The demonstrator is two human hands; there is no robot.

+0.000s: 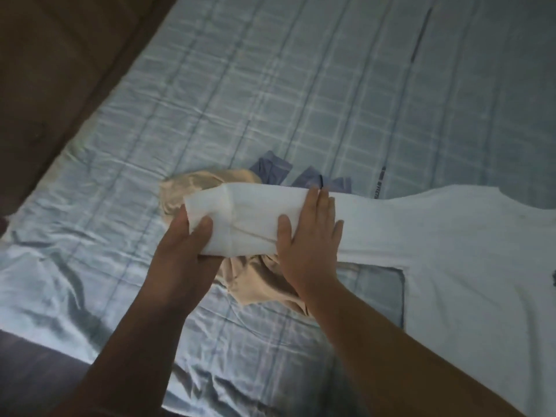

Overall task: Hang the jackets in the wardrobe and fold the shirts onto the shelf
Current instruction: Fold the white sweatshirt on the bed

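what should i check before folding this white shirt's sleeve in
1. Left hand grips the sleeve end, thumb on top: ok.
2. Right hand presses flat where the sleeve meets the body: ok.
3. White shirt body lies smooth on the bed sheet: ok where visible.
4. Nothing under the sleeve: not ok, a bunched beige garment lies beneath it.
5. Far sleeve and hem laid straight: cannot tell, out of frame.

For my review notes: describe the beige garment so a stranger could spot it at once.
On the blue checked bedsheet lies a spread white shirt; its sleeve reaches left. Crumpled beneath that sleeve is the beige garment, the only tan piece, unlike the blue-grey garment behind it.
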